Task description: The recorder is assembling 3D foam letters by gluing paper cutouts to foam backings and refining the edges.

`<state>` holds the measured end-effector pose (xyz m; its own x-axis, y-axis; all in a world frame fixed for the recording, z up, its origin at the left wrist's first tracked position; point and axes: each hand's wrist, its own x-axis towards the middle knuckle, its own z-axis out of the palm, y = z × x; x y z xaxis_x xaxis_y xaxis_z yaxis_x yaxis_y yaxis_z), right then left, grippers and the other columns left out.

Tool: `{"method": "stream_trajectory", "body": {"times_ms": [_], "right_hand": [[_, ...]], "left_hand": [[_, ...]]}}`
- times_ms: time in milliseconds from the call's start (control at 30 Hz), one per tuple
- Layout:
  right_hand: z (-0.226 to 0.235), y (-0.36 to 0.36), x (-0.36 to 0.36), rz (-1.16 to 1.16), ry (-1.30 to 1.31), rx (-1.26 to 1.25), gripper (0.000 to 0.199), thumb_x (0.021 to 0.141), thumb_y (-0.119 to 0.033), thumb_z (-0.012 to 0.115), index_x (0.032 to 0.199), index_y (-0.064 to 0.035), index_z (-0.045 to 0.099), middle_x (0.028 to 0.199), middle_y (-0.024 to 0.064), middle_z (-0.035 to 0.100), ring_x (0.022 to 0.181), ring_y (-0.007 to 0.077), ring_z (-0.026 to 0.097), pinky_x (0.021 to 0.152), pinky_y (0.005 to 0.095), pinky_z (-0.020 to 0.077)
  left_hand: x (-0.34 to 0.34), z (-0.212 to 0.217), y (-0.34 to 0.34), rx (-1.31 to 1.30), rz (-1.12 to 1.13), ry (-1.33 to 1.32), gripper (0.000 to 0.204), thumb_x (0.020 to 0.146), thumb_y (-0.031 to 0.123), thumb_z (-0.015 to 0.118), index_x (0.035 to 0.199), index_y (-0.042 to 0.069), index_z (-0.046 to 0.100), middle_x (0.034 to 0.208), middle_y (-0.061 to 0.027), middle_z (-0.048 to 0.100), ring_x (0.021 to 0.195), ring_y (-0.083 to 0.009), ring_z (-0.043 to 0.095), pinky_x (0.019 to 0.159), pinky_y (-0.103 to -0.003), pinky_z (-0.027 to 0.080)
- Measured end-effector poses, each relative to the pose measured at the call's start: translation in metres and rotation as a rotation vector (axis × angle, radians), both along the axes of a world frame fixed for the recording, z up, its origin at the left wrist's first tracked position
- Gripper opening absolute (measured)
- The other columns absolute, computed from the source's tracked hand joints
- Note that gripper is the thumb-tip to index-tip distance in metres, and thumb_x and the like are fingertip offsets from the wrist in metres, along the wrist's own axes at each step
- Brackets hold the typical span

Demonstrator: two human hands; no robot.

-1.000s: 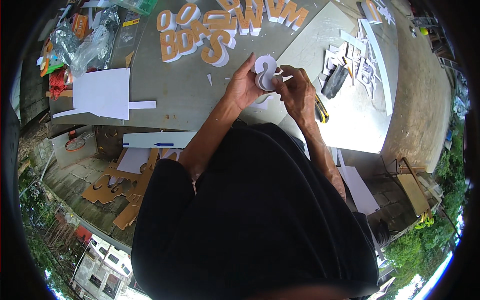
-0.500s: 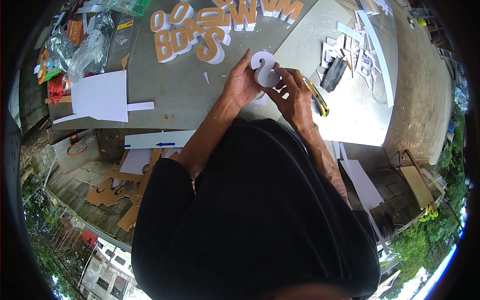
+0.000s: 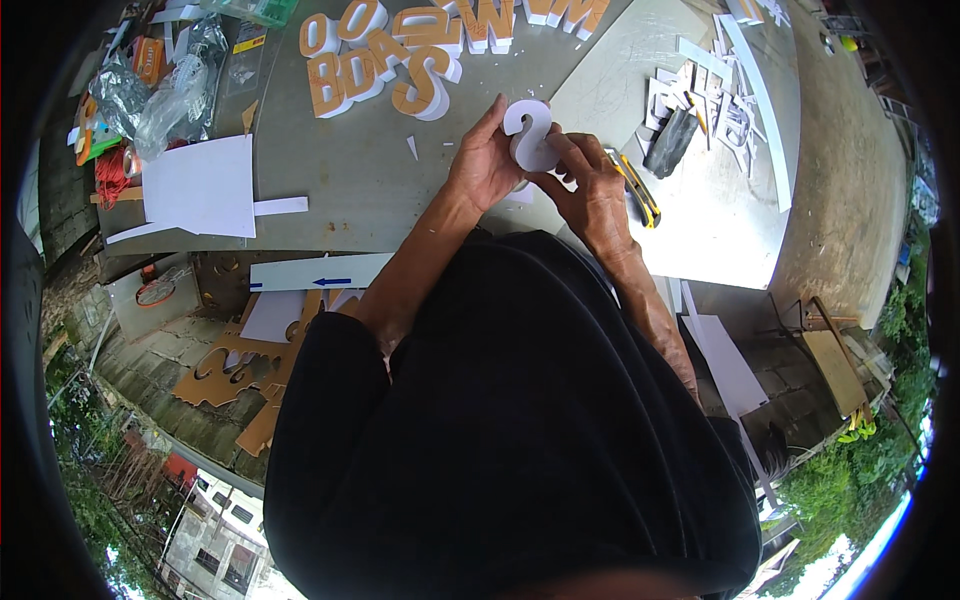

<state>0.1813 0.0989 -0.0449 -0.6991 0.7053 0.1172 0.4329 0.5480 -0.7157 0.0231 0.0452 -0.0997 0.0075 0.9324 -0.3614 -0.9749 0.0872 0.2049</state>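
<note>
Grip of left hand [image 3: 482,165], cupped around one side of a white letter-shaped piece [image 3: 533,150]; grip of right hand [image 3: 592,190], pinched at its lower right edge. Piece smooth, S-curved, thick-walled, held above scuffed grey metal counter [image 3: 350,190]. Just beside right hand, slim yellow-and-black cutter [image 3: 637,190]. Farther out, tan-faced block letters [image 3: 428,82] with white sides; loose white strips [image 3: 735,130]; flat white sheet [image 3: 200,185]; crumpled clear plastic bags [image 3: 170,125] and green translucent container [image 3: 262,10], contents unclear.

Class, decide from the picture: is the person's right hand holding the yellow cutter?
No, the yellow cutter lies on the grey sheet beside the right hand, whose fingers touch the white curved piece.
</note>
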Motion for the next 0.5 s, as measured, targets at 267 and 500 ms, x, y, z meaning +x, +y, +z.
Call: {"method": "stream_trajectory", "body": {"times_ms": [267,500], "right_hand": [[0.0046,0.0057,0.0044,0.084,-0.023,0.058,0.046,0.079,-0.016,0.079,0.12,-0.0056,0.061,0.107,0.0153,0.064,0.088,0.0329,0.071,0.069,0.0393,0.0598],[0.0067,0.0022,0.0024,0.033,-0.025,0.073,0.047,0.075,-0.017,0.084,0.117,-0.0059,0.066,0.105,0.0121,0.067,0.081,0.0237,0.071,0.066,0.0342,0.0601]], "left_hand": [[0.0007,0.0041,-0.0012,-0.009,-0.02,0.015,0.063,0.102,0.052,0.042,0.134,-0.002,0.051,0.116,-0.0187,0.063,0.11,-0.0267,0.063,0.095,-0.043,0.053],[0.0013,0.0076,-0.0012,-0.02,-0.015,0.062,0.065,0.1,0.054,0.044,0.132,-0.002,0.053,0.114,-0.0144,0.064,0.106,-0.0239,0.064,0.091,-0.041,0.056]]}}
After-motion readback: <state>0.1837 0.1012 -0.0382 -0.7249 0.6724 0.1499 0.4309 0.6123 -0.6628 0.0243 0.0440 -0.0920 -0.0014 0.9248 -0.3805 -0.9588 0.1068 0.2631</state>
